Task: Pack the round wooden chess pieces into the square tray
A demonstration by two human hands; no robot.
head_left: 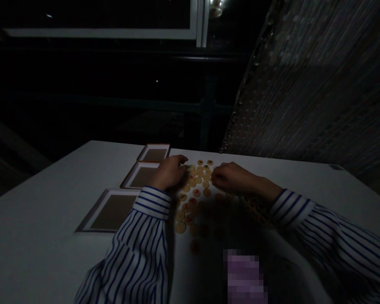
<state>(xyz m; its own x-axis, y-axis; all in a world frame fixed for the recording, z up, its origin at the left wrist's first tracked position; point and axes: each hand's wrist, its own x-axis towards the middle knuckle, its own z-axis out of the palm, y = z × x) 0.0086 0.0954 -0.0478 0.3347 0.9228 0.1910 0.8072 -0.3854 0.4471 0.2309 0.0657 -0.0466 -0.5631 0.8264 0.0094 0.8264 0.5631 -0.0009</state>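
Many round wooden Chinese chess pieces (196, 192) lie scattered in the middle of the white table, some showing red or black characters and others blank side up. My left hand (171, 172) is at the left edge of the spread, its fingers apart and curved toward the pieces. On the opposite side, my right hand (229, 176) rests with curled fingers against the pieces. Whatever its fingertips hold is hidden. Dark shadow covers the nearer pieces (195, 246).
Three shallow open boxes, a near one (114, 211), a middle one (141, 175) and a far one (156, 153), line up left of the pieces. A brownish patterned thing (256, 211) lies under my right forearm. A bead curtain (291, 93) hangs behind the white table (44, 215).
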